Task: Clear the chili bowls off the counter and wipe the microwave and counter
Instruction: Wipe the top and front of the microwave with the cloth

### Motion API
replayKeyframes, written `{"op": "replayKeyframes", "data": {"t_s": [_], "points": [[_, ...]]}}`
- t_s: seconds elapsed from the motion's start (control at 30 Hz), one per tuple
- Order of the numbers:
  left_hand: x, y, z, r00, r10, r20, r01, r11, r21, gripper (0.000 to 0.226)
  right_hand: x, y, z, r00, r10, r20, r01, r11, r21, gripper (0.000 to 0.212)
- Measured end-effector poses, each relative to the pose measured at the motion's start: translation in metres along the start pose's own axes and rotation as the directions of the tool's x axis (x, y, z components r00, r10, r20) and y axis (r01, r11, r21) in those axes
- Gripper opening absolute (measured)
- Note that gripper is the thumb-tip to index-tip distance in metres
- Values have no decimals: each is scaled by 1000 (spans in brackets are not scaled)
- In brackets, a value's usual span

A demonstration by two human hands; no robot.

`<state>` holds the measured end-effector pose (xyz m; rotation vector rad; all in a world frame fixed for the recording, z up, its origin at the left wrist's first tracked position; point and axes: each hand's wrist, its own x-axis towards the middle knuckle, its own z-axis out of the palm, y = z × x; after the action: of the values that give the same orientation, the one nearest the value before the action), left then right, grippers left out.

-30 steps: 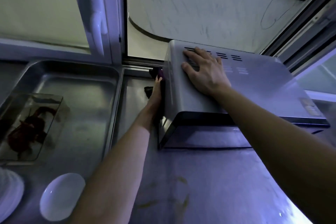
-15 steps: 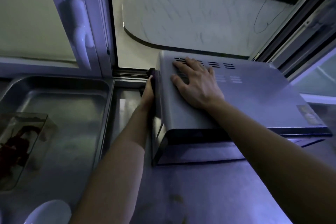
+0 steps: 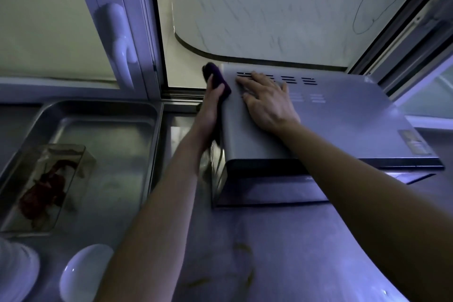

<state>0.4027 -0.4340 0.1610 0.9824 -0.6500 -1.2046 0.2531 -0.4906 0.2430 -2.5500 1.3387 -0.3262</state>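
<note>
now wiping the microwave's left flank

clearly this is the wiping step: my left hand (image 3: 212,105) clutches a dark purple cloth (image 3: 217,78) against the upper back corner of the microwave's (image 3: 343,125) left side. my right hand (image 3: 267,103) lies flat on its top by the vents, fingers spread, steadying it. the microwave sits on the counter (image 3: 282,265) beside a steel tray (image 3: 98,110), where a clear container of red chilies (image 3: 46,186) lies. next, i judge, the cloth should sweep across the top, so the right hand must lift clear. brownish smears (image 3: 242,247) on the counter await wiping. a second ago the cloth sat lower on that side; the right hand has not shifted.
</note>
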Motion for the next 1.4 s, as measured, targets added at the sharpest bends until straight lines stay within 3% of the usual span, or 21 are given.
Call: {"op": "replayKeyframes", "data": {"t_s": [0.07,0.13,0.23,0.37,0.43,0.5,0.57,0.7,0.8,0.93,0.97,1.03,1.1,1.17,1.23,1.3,1.33,1.4], "points": [[20,6,-3,997,-63,41,64,998,-7,64,2,2,-1,1000,-4,13,3,1000,7,62],[-14,-8,-1,991,-111,73,118,988,-102,71,2,0,-1,1000,-7,15,7,1000,-6,64],[-108,-28,15,987,-154,-55,150,986,-68,86,0,-3,-2,1000,-3,0,3,1000,-25,63],[-205,-41,36,980,95,-175,-47,964,260,86,-5,-8,-3,1000,15,-14,-15,1000,-14,63],[-197,-29,44,964,198,-177,-111,906,409,75,-9,-13,-5,999,8,-46,-9,1000,-8,60],[-170,-19,42,952,233,-199,-134,901,412,60,-14,-17,-8,996,3,-84,-1,1000,24,56],[-150,-9,34,943,175,-282,-61,927,371,44,-16,-18,-10,993,3,-117,8,996,92,53],[-176,-4,14,945,-25,-327,39,999,36,29,-21,-21,-12,984,-33,-178,55,992,117,49],[-232,-6,-18,910,-267,-318,208,956,-207,56,-27,-20,-14,953,-141,-269,169,982,82,42],[-303,1,-53,861,-438,-259,394,896,-207,78,-79,-38,-21,809,-383,-446,487,862,144,29],[-316,6,-52,862,-460,-214,423,885,-196,83,-108,-47,-23,817,-422,-393,531,816,228,31],[-334,15,-41,863,-476,-168,455,878,-149,81,-170,-62,-24,841,-529,-116,525,743,415,44],[-344,23,-27,864,-468,-186,463,883,-74,61,-212,-70,-21,774,-599,205,426,732,532,67],[-351,32,-15,867,-470,-162,482,875,43,46,-231,-70,-18,749,-544,379,235,753,615,81],[-357,44,0,869,-484,-104,495,852,172,39,-236,-61,-24,771,-490,406,144,756,639,72],[-363,45,9,859,-498,-120,509,804,309,40,-242,-44,-31,804,-477,356,145,738,659,39],[-366,41,12,853,-501,-149,515,755,406,43,-248,-35,-33,825,-458,331,114,709,696,27],[-373,30,23,858,-484,-170,463,587,664,37,-263,-16,-33,826,-441,351,37,664,747,31]]}}
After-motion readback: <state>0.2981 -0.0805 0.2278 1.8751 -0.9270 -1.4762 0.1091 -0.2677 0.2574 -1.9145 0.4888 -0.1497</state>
